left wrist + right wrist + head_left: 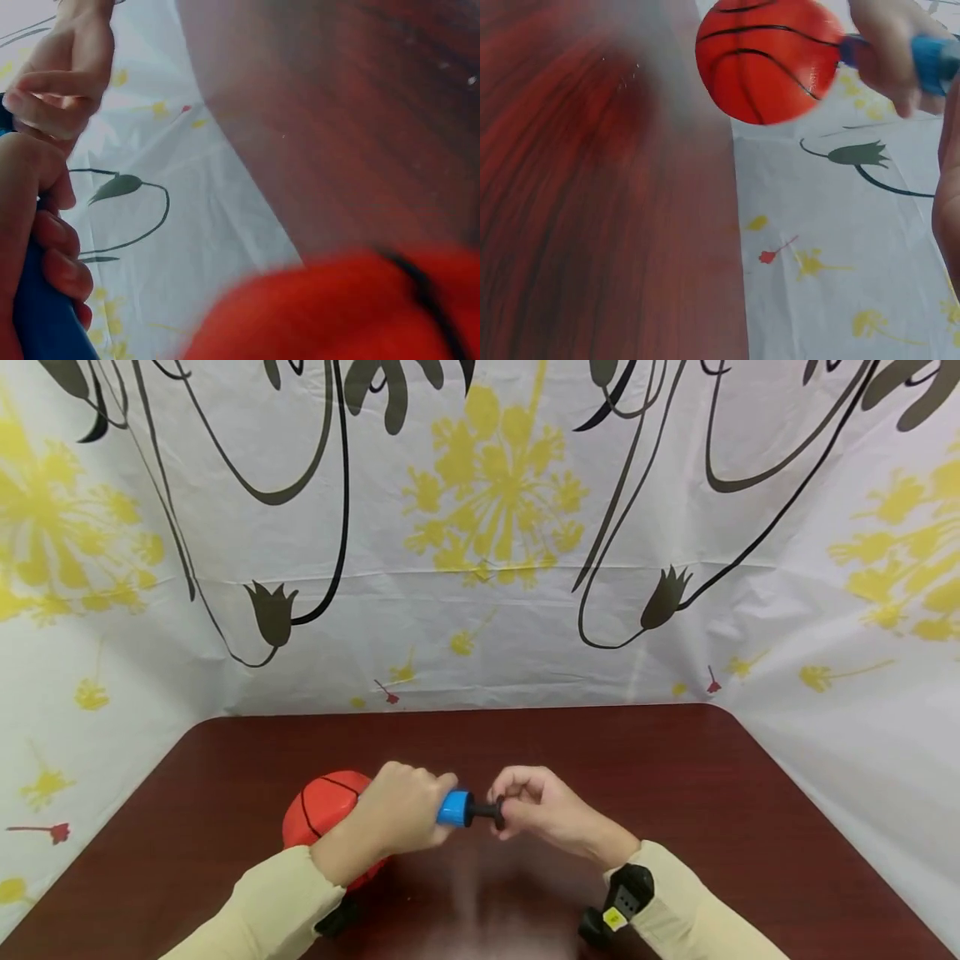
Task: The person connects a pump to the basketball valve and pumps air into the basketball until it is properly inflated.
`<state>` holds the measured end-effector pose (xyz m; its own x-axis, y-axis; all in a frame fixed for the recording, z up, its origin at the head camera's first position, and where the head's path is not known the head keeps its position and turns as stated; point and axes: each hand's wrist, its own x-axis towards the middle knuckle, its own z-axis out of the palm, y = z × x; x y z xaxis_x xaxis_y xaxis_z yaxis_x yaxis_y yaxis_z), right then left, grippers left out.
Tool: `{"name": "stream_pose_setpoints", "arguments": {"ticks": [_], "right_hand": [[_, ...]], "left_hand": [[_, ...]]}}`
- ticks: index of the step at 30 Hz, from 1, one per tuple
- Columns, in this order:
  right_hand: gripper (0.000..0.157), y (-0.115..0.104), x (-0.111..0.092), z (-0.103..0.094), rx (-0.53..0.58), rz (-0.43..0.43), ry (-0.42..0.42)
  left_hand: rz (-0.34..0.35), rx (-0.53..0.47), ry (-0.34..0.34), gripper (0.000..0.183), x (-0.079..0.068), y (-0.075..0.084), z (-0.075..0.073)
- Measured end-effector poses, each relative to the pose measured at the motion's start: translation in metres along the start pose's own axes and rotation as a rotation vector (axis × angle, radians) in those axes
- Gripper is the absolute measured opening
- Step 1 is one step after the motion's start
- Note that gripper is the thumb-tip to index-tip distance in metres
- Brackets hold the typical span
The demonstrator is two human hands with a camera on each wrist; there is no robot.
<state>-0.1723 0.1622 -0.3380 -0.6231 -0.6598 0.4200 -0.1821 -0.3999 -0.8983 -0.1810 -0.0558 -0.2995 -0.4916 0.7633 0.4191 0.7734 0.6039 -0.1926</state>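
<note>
My left hand (401, 806) grips the blue barrel of a small hand pump (453, 808), held roughly level above the table. At the barrel's right end a black rod and handle (498, 812) stick out, and the right hand (551, 814) pinches that handle between thumb and fingers. A small red-orange toy basketball (318, 810) with black lines is at the pump's left end, partly hidden by the left hand and wrist in the head view. In the right wrist view, the ball (769, 67) meets the pump's blue end. The left wrist view shows fingers (64, 270) wrapped around the barrel.
A dark red-brown wooden table (637, 777) lies beneath the hands. Behind it and at both sides hangs a white cloth (420, 635) with yellow flowers and dark stems. A black device (630, 889) is strapped to the right wrist.
</note>
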Motion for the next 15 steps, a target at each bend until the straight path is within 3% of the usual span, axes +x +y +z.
{"name": "stream_pose_setpoints", "arguments": {"ticks": [6, 9, 15], "right_hand": [[0.012, -0.019, -0.014, -0.014, 0.138, -0.059, -0.064], [0.015, -0.018, -0.017, -0.018, 0.214, -0.090, -0.097], [0.011, 0.011, -0.006, -0.010, 0.246, -0.125, -0.147]], "left_hand": [[-0.064, -0.024, 0.043, 0.028, -0.017, -0.016, -0.004], [-0.086, -0.003, 0.046, 0.028, -0.022, -0.020, -0.006], [-0.035, 0.032, 0.014, 0.027, -0.007, -0.005, -0.003]]}}
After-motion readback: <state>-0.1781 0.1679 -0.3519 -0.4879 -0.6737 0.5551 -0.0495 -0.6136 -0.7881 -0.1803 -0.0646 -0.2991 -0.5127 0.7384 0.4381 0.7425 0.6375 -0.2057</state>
